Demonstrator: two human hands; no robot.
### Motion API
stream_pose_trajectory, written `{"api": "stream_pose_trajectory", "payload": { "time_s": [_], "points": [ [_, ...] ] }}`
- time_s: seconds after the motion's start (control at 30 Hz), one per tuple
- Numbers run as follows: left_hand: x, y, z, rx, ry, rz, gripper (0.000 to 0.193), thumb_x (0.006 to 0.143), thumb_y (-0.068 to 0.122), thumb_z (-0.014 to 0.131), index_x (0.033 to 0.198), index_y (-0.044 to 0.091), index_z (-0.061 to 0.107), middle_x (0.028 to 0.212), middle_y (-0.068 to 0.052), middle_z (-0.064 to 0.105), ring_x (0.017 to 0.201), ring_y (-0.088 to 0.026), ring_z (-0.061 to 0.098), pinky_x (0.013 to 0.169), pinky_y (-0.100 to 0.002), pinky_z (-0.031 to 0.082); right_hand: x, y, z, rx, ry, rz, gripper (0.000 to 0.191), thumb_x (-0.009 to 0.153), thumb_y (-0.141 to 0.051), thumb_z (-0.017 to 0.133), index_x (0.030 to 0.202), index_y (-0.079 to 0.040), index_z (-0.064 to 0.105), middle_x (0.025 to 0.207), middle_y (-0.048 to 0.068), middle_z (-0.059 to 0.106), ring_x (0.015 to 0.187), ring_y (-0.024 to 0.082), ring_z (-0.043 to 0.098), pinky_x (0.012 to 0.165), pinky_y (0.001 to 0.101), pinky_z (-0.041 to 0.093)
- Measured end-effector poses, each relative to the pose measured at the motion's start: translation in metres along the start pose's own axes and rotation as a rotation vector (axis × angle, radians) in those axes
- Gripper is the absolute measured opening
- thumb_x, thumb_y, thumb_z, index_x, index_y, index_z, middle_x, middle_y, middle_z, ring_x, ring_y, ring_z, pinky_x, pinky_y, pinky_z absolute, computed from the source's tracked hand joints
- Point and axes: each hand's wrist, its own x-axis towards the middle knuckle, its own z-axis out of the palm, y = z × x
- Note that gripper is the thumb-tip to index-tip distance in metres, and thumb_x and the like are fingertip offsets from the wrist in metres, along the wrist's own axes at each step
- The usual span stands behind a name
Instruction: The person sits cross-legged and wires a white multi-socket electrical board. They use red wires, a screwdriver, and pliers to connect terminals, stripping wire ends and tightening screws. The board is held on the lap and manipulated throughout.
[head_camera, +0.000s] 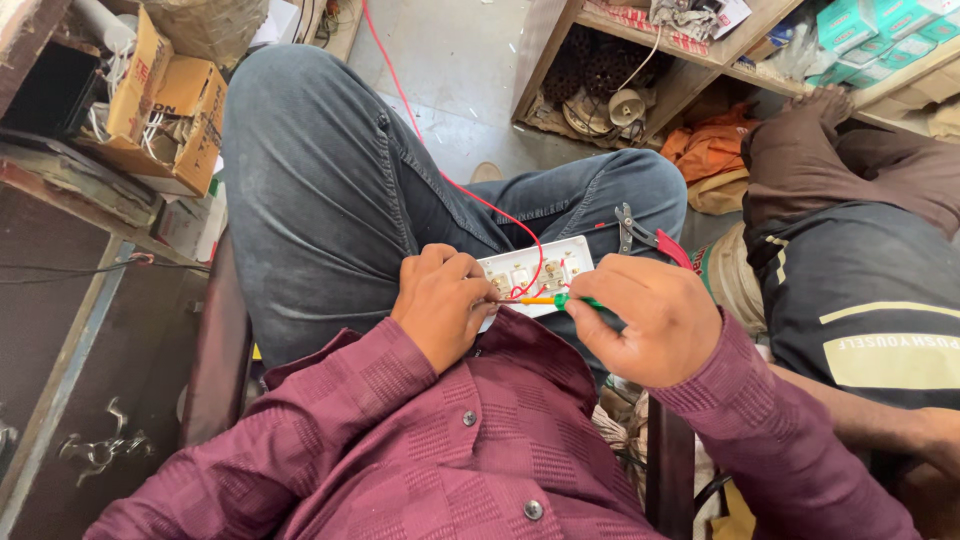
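Your left hand (440, 305) clamps one white switch plate (535, 272) on your lap, centre frame. Your right hand (655, 320) is closed round one green-handled screwdriver (560, 300). One open brown carton (170, 105) at ten o'clock; several teal boxes (870, 25) at one o'clock.

Screwdriver (560, 300) handle hidden in right hand (650, 320); board's (535, 268) near edge covered.

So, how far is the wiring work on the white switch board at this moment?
Done: the white switch board lies back side up on the lap, and a red wire already reaches it. In hand: the left hand steadies the board, and the right hand holds a green screwdriver at a terminal. Left: how many terminals remain cannot be told. The red-handled pliers lie unused on the thigh.
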Motion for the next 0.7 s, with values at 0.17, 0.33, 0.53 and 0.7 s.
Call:
{"api": "stream_pose_trajectory", "payload": {
  "time_s": [0.17,0.33,0.53,0.7],
  "points": [
    [0.0,0.001,0.0,0.001,-0.011,-0.004,0.012,0.075,0.019,0.08,0.087,0.018,0.079,0.097,0.002,0.066,0.106,-0.026,0.056,0.088,-0.045,0.04,0.01,-0.003,-0.002,-0.028,-0.026,-0.05,0.011,0.082,-0.009,0.073,0.09,-0.005,0.067,0.077,0.01,0.063,0.067,0.031,0.064,0.059,0.0409,0.05],
    [0.0,0.001,0.0,0.012,0.002,0.043,0.012,0.076,0.018,0.079,0.088,0.018,0.079,0.098,0.003,0.067,0.107,-0.026,0.055,0.088,-0.045,0.04,0.015,-0.003,-0.003,-0.028,-0.045,-0.037,0.013,0.082,-0.01,0.074,0.09,-0.005,0.066,0.078,0.01,0.065,0.067,0.031,0.065,0.057,0.0408,0.049],
    [-0.001,0.0,0.002,0.011,0.015,0.062,0.014,0.077,0.017,0.078,0.091,0.018,0.079,0.1,0.004,0.067,0.108,-0.027,0.055,0.089,-0.046,0.039,0.02,-0.006,-0.004,-0.094,-0.05,-0.069,0.012,0.085,-0.014,0.073,0.091,-0.005,0.067,0.079,0.01,0.065,0.068,0.031,0.065,0.057,0.0415,0.049],
    [-0.003,-0.001,0.004,0.038,0.028,0.064,0.012,0.078,0.016,0.077,0.09,0.019,0.079,0.099,0.004,0.067,0.109,-0.028,0.054,0.09,-0.045,0.039,0.03,-0.014,-0.008,-0.237,-0.292,-0.106,0.021,0.088,-0.029,0.073,0.086,-0.009,0.067,0.069,0.007,0.065,0.062,0.029,0.067,0.052,0.0432,0.049]
  ]
}}
